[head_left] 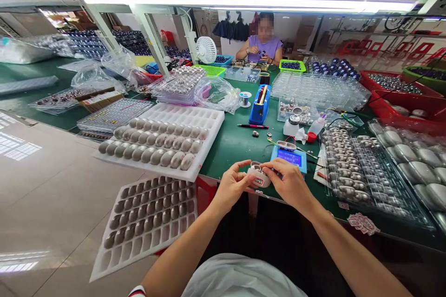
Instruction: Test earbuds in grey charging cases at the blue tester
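Observation:
Just over the table's front edge, my left hand (234, 184) grips a rounded, light-grey earbud charging case (258, 179) with a red-and-white sticker on its side. Its top stands open. My right hand (286, 182) has thumb and fingers closed at the case's right upper side; whether a small part is also pinched there is hidden. Right behind the hands sits a blue tester box (291, 158) with a lit screen. An opened case (286, 145) with wires lies on top of it. Two small grey pieces (255, 133) rest on the green table beyond my hands.
White foam trays (213, 123) of grey cases stand at left, one below table height. Clear trays (348, 167) of earbud parts lie at right. A blue tape dispenser (259, 106), a pen (252, 126) and a pump bottle (291, 125) stand ahead. A co-worker (265, 46) sits opposite.

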Demonstrator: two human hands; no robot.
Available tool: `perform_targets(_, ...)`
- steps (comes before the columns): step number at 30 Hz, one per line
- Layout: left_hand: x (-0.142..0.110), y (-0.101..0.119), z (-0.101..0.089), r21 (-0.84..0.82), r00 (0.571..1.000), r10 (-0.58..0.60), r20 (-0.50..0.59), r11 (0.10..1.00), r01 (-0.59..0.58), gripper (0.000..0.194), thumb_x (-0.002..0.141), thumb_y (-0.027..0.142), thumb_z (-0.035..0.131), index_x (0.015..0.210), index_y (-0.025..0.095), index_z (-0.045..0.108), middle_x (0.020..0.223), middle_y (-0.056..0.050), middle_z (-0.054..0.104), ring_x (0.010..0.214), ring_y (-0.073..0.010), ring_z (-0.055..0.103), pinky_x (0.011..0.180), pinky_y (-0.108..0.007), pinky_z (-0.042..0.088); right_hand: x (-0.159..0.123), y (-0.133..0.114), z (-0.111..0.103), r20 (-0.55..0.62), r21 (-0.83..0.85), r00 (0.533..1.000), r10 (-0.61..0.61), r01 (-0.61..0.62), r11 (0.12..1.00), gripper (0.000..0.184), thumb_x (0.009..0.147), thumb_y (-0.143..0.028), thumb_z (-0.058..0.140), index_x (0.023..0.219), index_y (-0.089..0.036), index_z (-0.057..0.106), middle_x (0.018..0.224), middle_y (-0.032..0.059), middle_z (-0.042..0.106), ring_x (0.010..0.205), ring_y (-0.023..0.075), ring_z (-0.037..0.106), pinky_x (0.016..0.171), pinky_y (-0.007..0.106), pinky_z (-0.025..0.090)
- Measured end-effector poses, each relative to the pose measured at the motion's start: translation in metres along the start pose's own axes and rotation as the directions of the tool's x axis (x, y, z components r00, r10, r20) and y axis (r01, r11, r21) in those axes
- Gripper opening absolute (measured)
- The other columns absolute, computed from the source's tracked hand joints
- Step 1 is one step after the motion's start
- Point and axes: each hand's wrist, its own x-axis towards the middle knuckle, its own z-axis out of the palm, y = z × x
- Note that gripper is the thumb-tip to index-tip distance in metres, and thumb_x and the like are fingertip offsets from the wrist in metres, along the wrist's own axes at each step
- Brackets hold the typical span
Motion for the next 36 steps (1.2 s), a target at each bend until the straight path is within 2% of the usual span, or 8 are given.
perform_targets(9,0.004,-0.002,-0.006,0.032,1.000,-0.010,-0.003,0.999,0.010,0.078,0.070,0.050,0.081,0.128,0.009,0.048,0.075,-0.008,0.075,0.070,-0.0222,0.072,0.058,-0.025,0.055,0.005,0.003,0.006,0.018,-0.015,1.000,0.012,-0.012,1.000,0.022,0.097,-0.027,0.050,0.096,-0.021,0.071,0.090,0.0038,0.068,0.080,0.0182,0.064,0.069,0.029,0.049)
perform_targets(13,0.006,-0.005,-0.008,0.049,0.999,0.030,0.017,0.998,-0.030,0.077,0.071,0.043,0.081,0.131,0.011,0.046,0.075,-0.005,0.073,0.073,-0.0213,0.071,0.063,-0.026,0.056,0.006,0.004,0.005,0.018,-0.006,1.000,0.006,-0.006,1.000,0.021,0.098,-0.027,0.050,0.097,-0.021,0.071,0.090,0.0039,0.068,0.080,0.0185,0.063,0.070,0.030,0.049)
perform_targets(19,0.006,-0.008,-0.009,0.105,0.980,0.097,0.177,0.988,-0.117,0.073,0.077,0.029,0.077,0.139,0.019,0.040,0.099,-0.006,0.072,0.093,-0.0211,0.069,0.087,-0.033,0.054,-0.005,-0.002,0.006,-0.038,-0.076,0.997,-0.068,0.065,0.995,0.018,0.099,-0.025,0.051,0.100,-0.022,0.069,0.093,0.0040,0.064,0.081,0.0177,0.063,0.073,0.028,0.049)
perform_targets(23,0.013,-0.003,-0.007,0.206,0.953,0.134,0.273,0.959,-0.194,0.063,0.081,0.025,0.072,0.138,0.022,0.045,0.105,-0.006,0.069,0.096,-0.0208,0.067,0.089,-0.033,0.054,-0.009,-0.003,0.004,-0.098,-0.143,0.985,-0.141,0.127,0.982,0.021,0.101,-0.025,0.048,0.097,-0.021,0.068,0.091,0.0044,0.064,0.079,0.0165,0.063,0.072,0.027,0.050)
perform_targets(26,0.025,0.002,-0.009,0.268,0.937,0.179,0.299,0.927,-0.263,0.060,0.083,0.023,0.070,0.138,0.023,0.046,0.106,-0.005,0.068,0.092,-0.0196,0.067,0.085,-0.031,0.054,-0.007,-0.002,-0.012,-0.224,-0.151,0.960,-0.165,0.134,0.980,0.017,0.100,-0.025,0.050,0.097,-0.021,0.067,0.090,0.0038,0.064,0.080,0.0163,0.063,0.074,0.027,0.051)
perform_targets(29,0.038,0.003,-0.014,0.286,0.933,0.218,0.286,0.910,-0.300,0.059,0.083,0.021,0.067,0.138,0.022,0.046,0.109,-0.006,0.067,0.096,-0.0202,0.067,0.088,-0.030,0.053,-0.006,0.003,-0.038,-0.351,-0.181,0.928,-0.126,0.065,0.981,0.013,0.097,-0.027,0.057,0.094,-0.022,0.068,0.089,0.0032,0.064,0.078,0.0163,0.062,0.068,0.026,0.051)
perform_targets(33,0.049,-0.004,-0.024,0.280,0.942,0.227,0.246,0.914,-0.293,0.057,0.084,0.021,0.066,0.138,0.023,0.046,0.111,-0.005,0.067,0.101,-0.0213,0.066,0.090,-0.032,0.052,-0.015,0.018,-0.074,-0.375,-0.199,0.927,-0.002,-0.079,0.977,0.017,0.095,-0.036,0.059,0.091,-0.023,0.070,0.088,0.0025,0.065,0.070,0.0162,0.060,0.056,0.027,0.048)
perform_targets(36,0.051,-0.009,-0.029,0.255,0.951,0.217,0.219,0.928,-0.271,0.059,0.084,0.024,0.066,0.139,0.025,0.046,0.111,-0.005,0.067,0.099,-0.0212,0.066,0.087,-0.031,0.053,-0.025,0.034,-0.096,-0.372,-0.218,0.923,0.102,-0.193,0.957,0.020,0.094,-0.041,0.060,0.091,-0.024,0.070,0.089,0.0020,0.065,0.068,0.0159,0.060,0.057,0.028,0.047)
